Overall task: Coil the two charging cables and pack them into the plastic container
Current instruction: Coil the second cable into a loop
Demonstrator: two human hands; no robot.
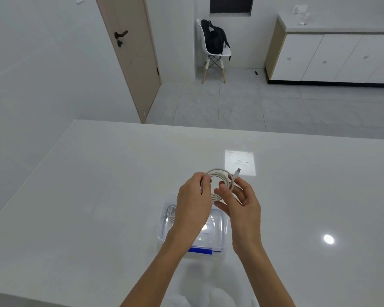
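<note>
Largely hidden under both wrists and forearms: a clear plastic container (224, 239) with a blue clip (201, 251) on its near edge, sitting on the white table (98, 185); impossible to tell whether lidded or open. Dimly visible through its far-left corner, a second white cable (171, 212), mostly covered by the left hand (194, 198). Above the container's far end, held in the air, a white cable (217, 171) wound into a round coil. Left hand: back toward the camera, fingers curled round the coil's left side. Right hand (239, 202): thumb and fingers pinching the coil's right side, with the plug (237, 172) sticking up just past them. Glossy tabletop, with a square bright reflection just beyond the hands and a round lamp glare to the right; near edge cut off by the frame. Beyond, a pale tiled floor (231, 103), a beige door (133, 52) at far left, a white chair (225, 52) carrying a black backpack (214, 38), and white cabinets (319, 56) at far right.
</note>
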